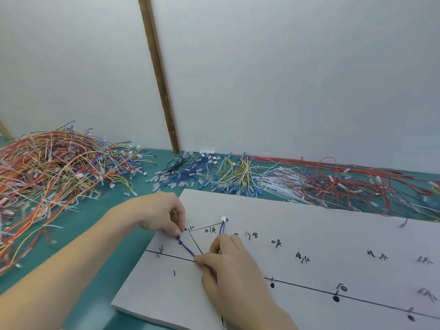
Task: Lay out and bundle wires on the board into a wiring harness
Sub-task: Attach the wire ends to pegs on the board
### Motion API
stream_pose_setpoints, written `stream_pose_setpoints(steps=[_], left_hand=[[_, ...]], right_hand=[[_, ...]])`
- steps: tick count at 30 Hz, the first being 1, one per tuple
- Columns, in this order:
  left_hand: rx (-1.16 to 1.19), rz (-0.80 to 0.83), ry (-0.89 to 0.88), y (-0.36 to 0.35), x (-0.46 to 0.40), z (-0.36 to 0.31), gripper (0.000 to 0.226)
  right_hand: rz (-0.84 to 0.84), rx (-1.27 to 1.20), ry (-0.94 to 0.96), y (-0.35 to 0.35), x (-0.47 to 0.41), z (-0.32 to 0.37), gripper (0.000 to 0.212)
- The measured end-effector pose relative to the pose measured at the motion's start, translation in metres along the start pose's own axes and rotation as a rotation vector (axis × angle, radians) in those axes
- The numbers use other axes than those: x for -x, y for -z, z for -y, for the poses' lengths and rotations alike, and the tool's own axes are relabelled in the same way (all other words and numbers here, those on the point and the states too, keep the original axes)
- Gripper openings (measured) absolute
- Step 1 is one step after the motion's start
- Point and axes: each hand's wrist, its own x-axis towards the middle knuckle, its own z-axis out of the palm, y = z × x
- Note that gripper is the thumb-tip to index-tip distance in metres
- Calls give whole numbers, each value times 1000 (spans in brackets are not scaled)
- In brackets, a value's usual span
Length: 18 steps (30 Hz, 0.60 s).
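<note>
I see my left hand [164,216] pinching one end of a purple wire [187,249] on the white board [297,234], while my right hand [228,263] holds the wire's bend near the drawn black line [309,290]. The wire's other leg runs up to a white connector [223,219]. Heaps of coloured wires [59,167] lie on the green surface [95,234] behind the board

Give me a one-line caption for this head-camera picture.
Two hands, left and right, route a purple wire around pins on a white board, wire piles behind.
</note>
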Motion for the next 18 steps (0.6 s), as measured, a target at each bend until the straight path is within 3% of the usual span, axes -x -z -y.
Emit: stream_pose_setpoints(steps=[11, 18], left_hand=[[-95, 116, 47, 31, -7, -10, 9], [36, -357, -81, 51, -86, -64, 7]], right_hand=[[5, -104, -48, 1, -4, -5, 33], [-111, -151, -58, 0, -3, 0, 23]])
